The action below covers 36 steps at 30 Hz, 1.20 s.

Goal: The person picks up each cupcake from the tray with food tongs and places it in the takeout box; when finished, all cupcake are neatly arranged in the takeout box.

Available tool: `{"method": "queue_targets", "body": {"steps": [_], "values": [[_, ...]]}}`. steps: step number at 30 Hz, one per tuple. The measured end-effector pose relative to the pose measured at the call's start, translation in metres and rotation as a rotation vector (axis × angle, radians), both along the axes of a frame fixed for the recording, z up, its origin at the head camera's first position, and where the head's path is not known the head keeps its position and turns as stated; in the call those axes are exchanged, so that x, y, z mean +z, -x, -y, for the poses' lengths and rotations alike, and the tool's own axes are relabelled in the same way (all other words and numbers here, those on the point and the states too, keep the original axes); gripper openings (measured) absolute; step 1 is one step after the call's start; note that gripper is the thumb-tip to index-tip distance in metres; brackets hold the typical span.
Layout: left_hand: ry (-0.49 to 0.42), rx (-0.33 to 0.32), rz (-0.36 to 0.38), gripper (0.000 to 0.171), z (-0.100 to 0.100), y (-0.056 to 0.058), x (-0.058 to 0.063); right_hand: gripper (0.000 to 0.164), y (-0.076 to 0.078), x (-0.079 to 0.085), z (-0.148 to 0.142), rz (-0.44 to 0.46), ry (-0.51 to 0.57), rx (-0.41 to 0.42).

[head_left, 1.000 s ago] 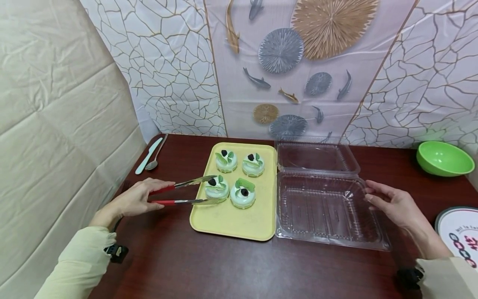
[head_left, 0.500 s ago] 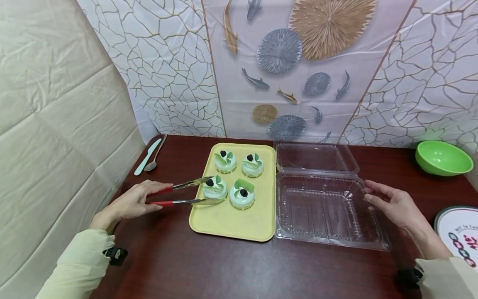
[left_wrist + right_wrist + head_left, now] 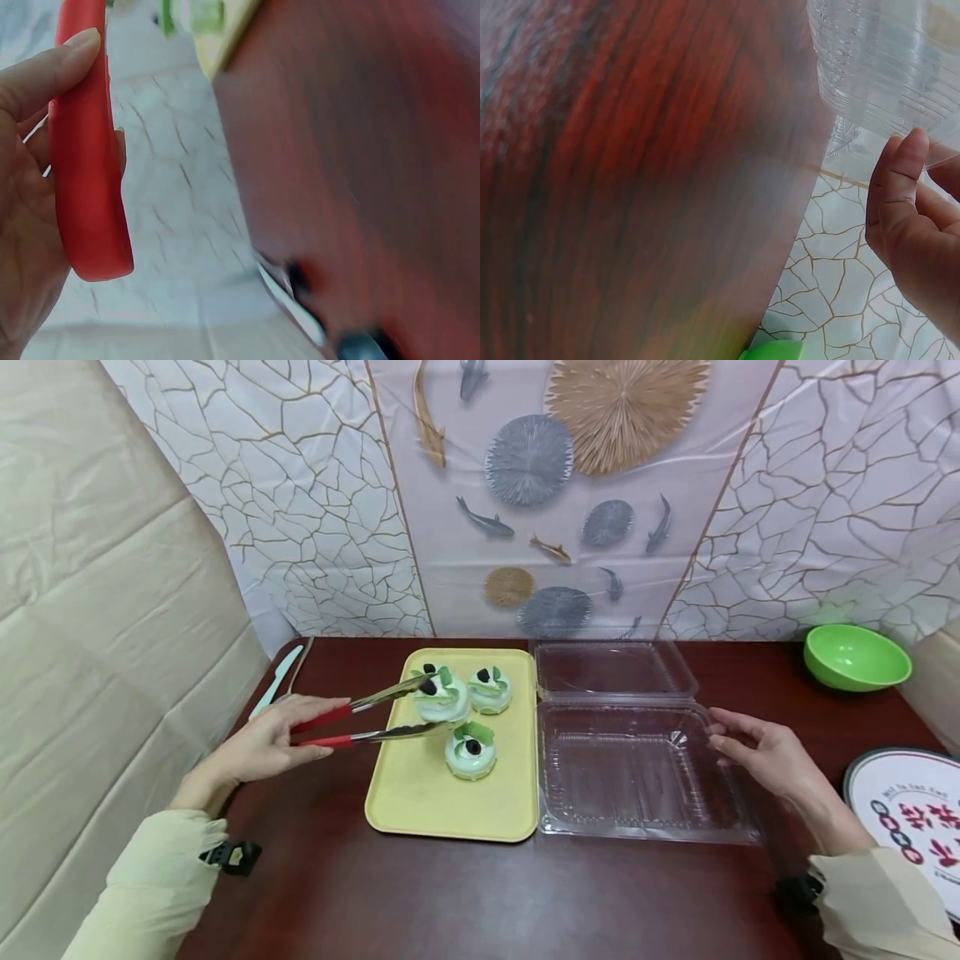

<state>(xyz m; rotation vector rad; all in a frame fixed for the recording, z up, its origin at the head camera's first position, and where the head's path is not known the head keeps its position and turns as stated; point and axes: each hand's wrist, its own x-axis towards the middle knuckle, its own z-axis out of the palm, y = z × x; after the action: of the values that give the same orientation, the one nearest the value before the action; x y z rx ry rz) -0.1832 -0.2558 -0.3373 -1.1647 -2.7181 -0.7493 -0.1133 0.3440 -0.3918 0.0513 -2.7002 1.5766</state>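
While a pale table knife and a spoon, partly hidden, lie at the far left, the left hand grips red-handled tongs, thumb on one arm and fingers round the other. Between the tips is a small round cream-topped cake, apparently held up over the yellow tray; it hides most of the back-left cake. Further right on the tray sit the back-right cake and the front cake. Just beside the tray lies a clear plastic clamshell, its lid folded open behind; the right hand pinches its right rim. Past that are a green bowl and a printed white disc.

The work looks barely begun: one cake seems to be up in the tongs, three sit on the tray, and none is in the clamshell — so, if that is where they belong, all four placements remain.

The held cake looks level and whole — smooth, pale mint cream, a dark berry and green leaves on top. Its underside cannot be judged.
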Motion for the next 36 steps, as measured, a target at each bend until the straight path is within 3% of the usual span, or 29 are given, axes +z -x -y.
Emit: {"method": "queue_targets", "body": {"steps": [5,10,15,18,23,30,36], "values": [[-0.001,-0.082,0.02,0.062,-0.049,0.015,0.008,0.053,0.0,0.0,0.002,-0.003,0.001,-0.013],[0.009,-0.21,0.11,0.06,-0.11,0.027,0.012,0.052,-0.001,0.004,0.002,0.002,-0.055,-0.009],[0.054,-0.317,0.192,0.059,-0.167,0.031,0.01,0.05,-0.002,0.006,0.004,0.003,-0.085,-0.022],[0.085,-0.374,0.204,0.059,-0.193,0.032,0.006,0.05,0.0,0.005,0.006,0.011,-0.104,-0.028],[0.169,-0.44,0.21,0.059,-0.22,0.032,0.002,0.05,-0.001,0.006,0.007,0.0,-0.109,-0.03],[0.273,-0.441,0.211,0.061,-0.242,0.03,0.002,0.051,-0.001,0.004,0.005,-0.027,-0.096,-0.044],[0.33,-0.449,0.199,0.062,-0.258,0.028,0.0,0.051,-0.002,0.003,0.005,-0.042,-0.023,-0.039]]}}
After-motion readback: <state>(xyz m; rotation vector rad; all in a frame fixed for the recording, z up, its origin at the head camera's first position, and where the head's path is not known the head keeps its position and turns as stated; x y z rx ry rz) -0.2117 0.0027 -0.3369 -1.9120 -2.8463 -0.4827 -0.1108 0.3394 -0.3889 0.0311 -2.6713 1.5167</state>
